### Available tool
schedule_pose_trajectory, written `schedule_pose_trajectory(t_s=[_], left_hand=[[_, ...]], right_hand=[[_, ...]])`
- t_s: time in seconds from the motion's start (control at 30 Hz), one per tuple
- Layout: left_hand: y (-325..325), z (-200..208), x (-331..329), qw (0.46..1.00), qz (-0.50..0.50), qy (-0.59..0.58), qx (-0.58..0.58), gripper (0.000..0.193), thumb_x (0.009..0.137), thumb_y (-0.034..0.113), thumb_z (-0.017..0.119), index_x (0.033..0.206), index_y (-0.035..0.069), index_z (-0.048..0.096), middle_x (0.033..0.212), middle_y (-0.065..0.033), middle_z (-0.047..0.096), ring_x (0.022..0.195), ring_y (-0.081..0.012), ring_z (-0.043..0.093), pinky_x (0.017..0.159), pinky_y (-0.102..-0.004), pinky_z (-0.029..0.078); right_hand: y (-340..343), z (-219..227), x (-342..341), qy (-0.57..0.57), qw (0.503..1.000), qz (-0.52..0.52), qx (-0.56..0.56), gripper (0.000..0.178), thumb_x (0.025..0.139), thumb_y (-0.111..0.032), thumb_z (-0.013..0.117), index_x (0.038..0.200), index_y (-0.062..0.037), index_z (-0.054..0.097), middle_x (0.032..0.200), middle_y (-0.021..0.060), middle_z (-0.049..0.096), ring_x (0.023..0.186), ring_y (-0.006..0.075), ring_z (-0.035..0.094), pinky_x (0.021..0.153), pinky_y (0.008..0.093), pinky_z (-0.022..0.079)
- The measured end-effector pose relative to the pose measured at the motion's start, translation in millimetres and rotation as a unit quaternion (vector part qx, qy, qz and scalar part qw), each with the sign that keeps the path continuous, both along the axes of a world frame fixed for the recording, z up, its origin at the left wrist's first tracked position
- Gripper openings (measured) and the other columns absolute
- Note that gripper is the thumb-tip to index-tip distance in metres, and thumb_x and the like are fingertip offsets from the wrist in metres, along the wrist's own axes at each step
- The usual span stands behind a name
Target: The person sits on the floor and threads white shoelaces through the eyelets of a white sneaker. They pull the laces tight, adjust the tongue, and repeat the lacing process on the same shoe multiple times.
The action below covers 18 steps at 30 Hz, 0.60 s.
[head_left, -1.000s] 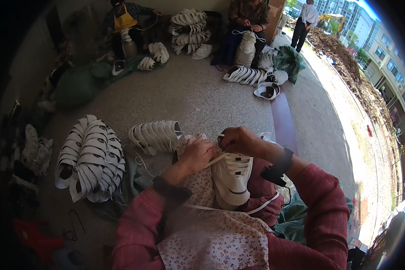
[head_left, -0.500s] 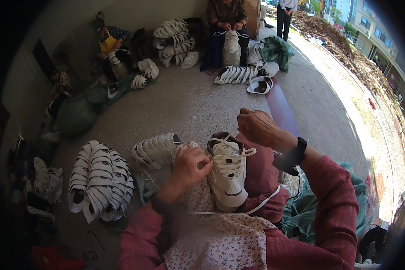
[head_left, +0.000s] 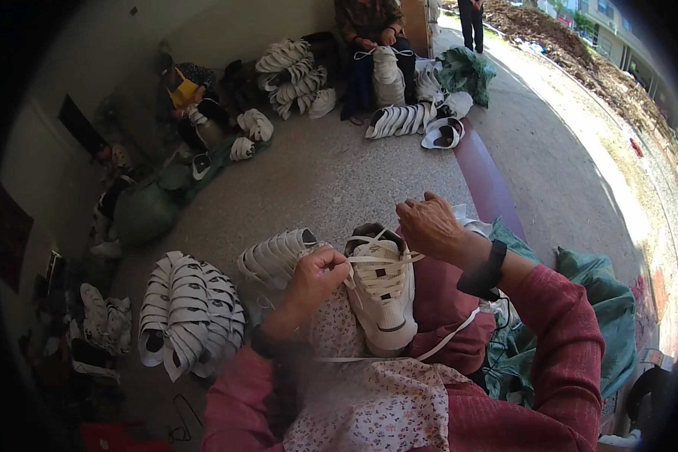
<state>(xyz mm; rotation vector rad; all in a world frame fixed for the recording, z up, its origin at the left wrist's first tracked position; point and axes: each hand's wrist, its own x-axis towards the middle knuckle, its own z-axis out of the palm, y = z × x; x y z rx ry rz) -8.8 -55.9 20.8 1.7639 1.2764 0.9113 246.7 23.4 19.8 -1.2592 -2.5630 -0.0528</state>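
Note:
A white shoe upper (head_left: 385, 305) rests on my lap with its toe toward me and its dark-lined opening facing away. A flat white shoelace (head_left: 390, 260) crosses its front in several rows. My left hand (head_left: 314, 285) is closed in a pinch at the left edge of the lacing, with the lace at its fingertips. Just beyond the upper's right side, my right hand (head_left: 437, 228) is closed, its fingers curled; what they hold is hidden. A long white lace end runs across my lap below the toe.
Nested stacks of white uppers lie on the floor, one at left (head_left: 192, 313) and one just left of my lap (head_left: 275, 256). Green sacking (head_left: 595, 316) is heaped at right. Two seated people handle uppers at the back; someone stands outside.
My right hand has come slightly down and turned beside the shoe opening. The lace loop sticking out at the upper's right has shrunk. My left hand keeps its pinch. The view has shifted somewhat.

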Motion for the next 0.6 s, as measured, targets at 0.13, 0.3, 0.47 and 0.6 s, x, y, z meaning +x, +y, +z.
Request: schedule_pose_trajectory(t_s=[0.13,0.3,0.47,0.6], left_hand=[[11.3,5.4,4.4,0.998,0.002,-0.031,0.053,0.008,0.084,0.008,0.062,0.08,0.001,0.062,0.084,-0.0002,0.059,0.083,-0.0088,0.055,0.077,-0.0246,0.043],[21.7,1.1,17.5,0.986,-0.025,-0.139,-0.085,0.007,0.083,0.008,0.06,0.087,0.004,0.055,0.085,-0.0027,0.061,0.084,-0.0098,0.056,0.079,-0.0254,0.045],[29.1,2.8,20.8,0.954,-0.078,-0.247,-0.149,0.015,0.083,0.006,0.058,0.091,0.009,0.046,0.085,-0.0055,0.062,0.083,-0.012,0.06,0.079,-0.0268,0.047],[36.8,3.0,15.1,0.956,-0.096,-0.244,-0.13,0.017,0.084,0.007,0.059,0.095,0.008,0.047,0.083,-0.0042,0.06,0.08,-0.0126,0.062,0.079,-0.0265,0.047]], right_hand=[[7.4,-7.0,8.5,0.028,0.997,-0.05,0.056,0.009,0.079,-0.01,0.06,0.079,-0.004,0.054,0.073,0.0126,0.06,0.067,0.0337,0.06,0.079,0.0438,0.044],[10.3,-8.1,22.4,0.013,0.996,-0.081,0.02,0.01,0.079,-0.011,0.058,0.086,-0.0036,0.059,0.076,0.0137,0.065,0.073,0.0323,0.065,0.079,0.0441,0.044],[11.2,-13.4,26.7,0.018,0.995,-0.101,0.0,0.01,0.08,-0.012,0.057,0.085,-0.0035,0.06,0.075,0.0151,0.067,0.072,0.0332,0.066,0.079,0.0456,0.045],[28.0,-19.7,39.6,0.008,0.985,-0.175,-0.007,0.011,0.081,-0.012,0.057,0.084,-0.0028,0.063,0.078,0.0174,0.069,0.074,0.0334,0.068,0.079,0.0457,0.047]])
